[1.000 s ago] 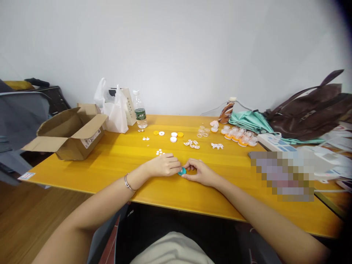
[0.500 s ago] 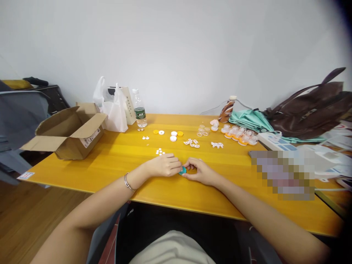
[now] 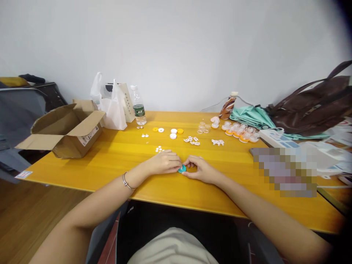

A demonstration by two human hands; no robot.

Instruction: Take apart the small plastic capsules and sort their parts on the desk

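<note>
A small round teal disc (image 3: 182, 169) lies low over the table between my two hands. From its right side, my right hand (image 3: 201, 170) grips it between thumb and fingers. My left hand (image 3: 166, 162) is at its left and upper edge with the fingers closed and pressed together; a tiny pale spot shows at the fingertips over the disc, too small to name. Just beyond my left hand are several small white discs (image 3: 159, 148). Farther back sit white rings (image 3: 173, 136) and yellow rings (image 3: 180, 131), with white cut-out pieces (image 3: 191, 140) to their right.
An open cardboard box (image 3: 79, 132), a white plastic bag (image 3: 113, 112) and a water bottle (image 3: 139, 106) stand at left. Toward the right are clear-domed orange pieces (image 3: 239, 130), a brown drink bottle (image 3: 228, 106), teal fabric (image 3: 251, 118), a brown bag (image 3: 308, 104) and a blurred flat object (image 3: 284, 172).
The left fingers have shifted slightly, so more of the teal disc's top shows. The right hand keeps its grip. The view has tilted a little.
</note>
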